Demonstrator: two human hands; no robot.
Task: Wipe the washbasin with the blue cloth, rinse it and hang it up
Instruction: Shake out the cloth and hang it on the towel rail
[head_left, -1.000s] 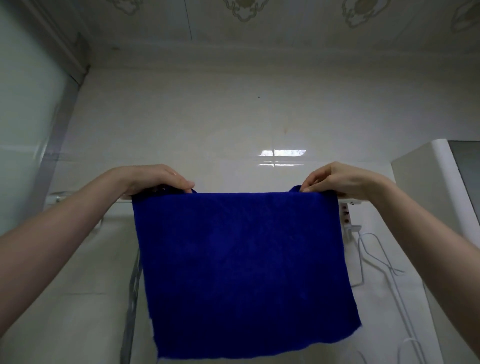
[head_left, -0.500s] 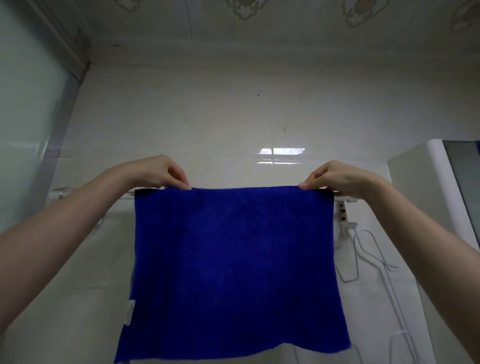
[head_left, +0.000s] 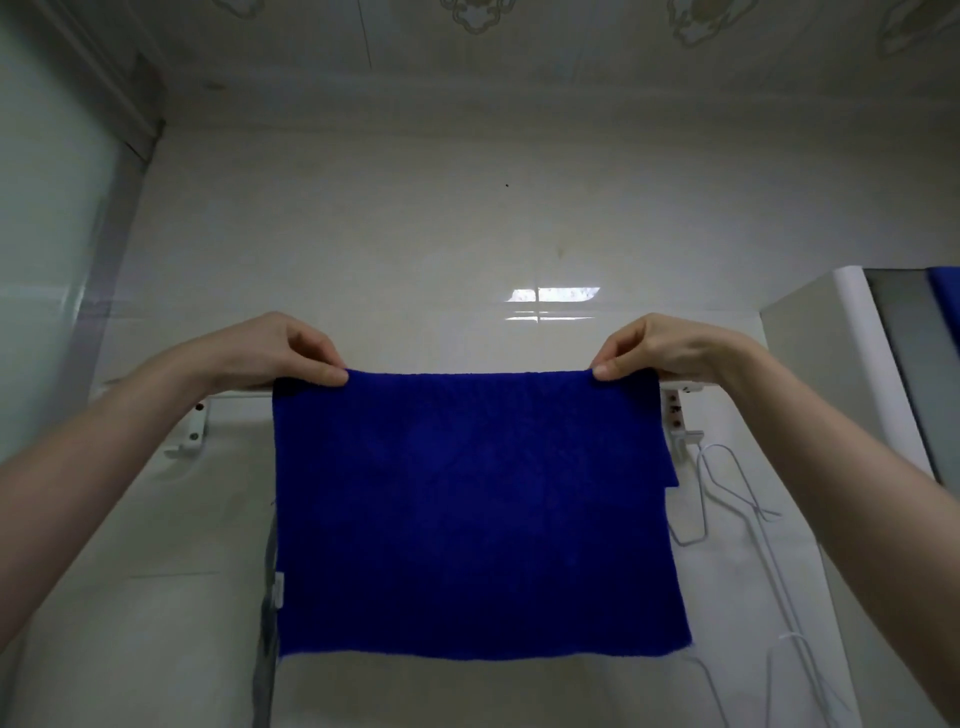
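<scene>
Two bare arms of a person are shown: the left forearm (head_left: 104, 452) and the right forearm (head_left: 857, 467) are uncovered along their whole visible length, from the frame edges up to the wrists. The left hand (head_left: 280, 348) and the right hand (head_left: 662, 348) are likewise seen bare, with slender fingers. Short, plain nails can be made out on both thumbs.

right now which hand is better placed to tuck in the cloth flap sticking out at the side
Probably right: the right hand pinches the blue cloth corner directly above that flap; the left hand holds the far corner.
</scene>
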